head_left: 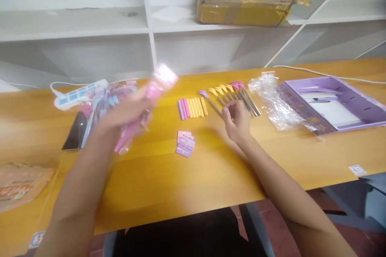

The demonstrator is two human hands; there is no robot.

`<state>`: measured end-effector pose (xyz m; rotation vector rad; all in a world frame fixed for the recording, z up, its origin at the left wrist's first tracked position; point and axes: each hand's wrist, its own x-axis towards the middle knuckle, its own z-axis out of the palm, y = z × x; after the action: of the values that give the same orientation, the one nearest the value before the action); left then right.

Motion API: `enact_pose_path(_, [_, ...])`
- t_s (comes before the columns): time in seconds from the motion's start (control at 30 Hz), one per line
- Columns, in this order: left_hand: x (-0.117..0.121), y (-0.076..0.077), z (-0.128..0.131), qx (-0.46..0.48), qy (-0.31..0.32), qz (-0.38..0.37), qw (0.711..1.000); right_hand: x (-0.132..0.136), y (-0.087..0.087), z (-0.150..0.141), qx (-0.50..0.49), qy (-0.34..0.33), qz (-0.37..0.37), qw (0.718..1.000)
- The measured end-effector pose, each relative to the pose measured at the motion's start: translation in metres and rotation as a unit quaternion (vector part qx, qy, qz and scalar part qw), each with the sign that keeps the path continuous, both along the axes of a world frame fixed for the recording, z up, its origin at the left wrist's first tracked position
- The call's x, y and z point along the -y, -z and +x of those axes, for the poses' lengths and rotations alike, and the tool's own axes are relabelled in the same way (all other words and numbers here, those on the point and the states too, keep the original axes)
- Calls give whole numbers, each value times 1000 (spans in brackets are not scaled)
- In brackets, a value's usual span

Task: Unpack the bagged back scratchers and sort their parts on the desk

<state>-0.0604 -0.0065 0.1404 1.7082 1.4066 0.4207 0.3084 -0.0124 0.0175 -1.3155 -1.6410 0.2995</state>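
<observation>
My left hand (129, 108), blurred by motion, is closed around a pink item in clear plastic packaging (163, 80), raised above the table. Its lower end (125, 138) sticks out below the hand. My right hand (239, 122) has curled fingers beside a row of back scratchers with metal rods (237, 94) and purple, yellow and pink hand-shaped heads. The rod of the purple one (211, 102) ends by my thumb; whether I grip it is hidden. Between the hands lie a row of purple, pink and yellow tubes (193, 107) and several small printed cards (185, 144).
Behind my left hand lie a pile of packaged items (104, 102) and a white power strip (81, 94). Clear plastic bags (271, 100) and an open purple box (325, 124) are at right. A taped carton (241, 6) sits on the shelf; an orange package (24, 186) lies far left.
</observation>
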Motion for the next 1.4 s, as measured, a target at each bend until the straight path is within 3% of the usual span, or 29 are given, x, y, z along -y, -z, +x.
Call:
enact_pose_path(0.1, [38,45,47,162,123,-166,965,24,-3,-29,-72,-156,-18,985])
enact_pose_path(0.17, [60,81,64,238,152,-244,928,37,-1,-46,-39,-249,-33,967])
enact_pose_path(0.23, [76,107,67,300,152,-273,901,46,2,-57,0,-293,-29,956])
enact_pose_path(0.33, [86,126,58,343,161,-303,874,50,7,-62,29,-290,-7,956])
enact_pose_path(0.63, [77,138,53,340,193,-333,858,47,11,-57,143,-139,92,976])
enact_pose_path(0.83, [77,137,51,349,165,-343,856,38,3,-50,171,-231,165,943])
enact_pose_path(0.97, [75,140,49,360,159,-353,849,33,2,-48,178,-216,186,942])
enact_pose_path(1.03, [75,142,49,364,154,-356,847,32,3,-46,139,-200,171,955])
enact_pose_path(1.13, [76,143,49,373,138,-353,847,30,4,-39,36,-198,94,975])
enact_pose_path(1.3, [75,138,49,374,148,-359,842,24,-4,-30,6,-282,38,959])
enact_pose_path(1.4, [74,134,50,370,166,-353,843,23,-9,-29,-23,-317,-34,947])
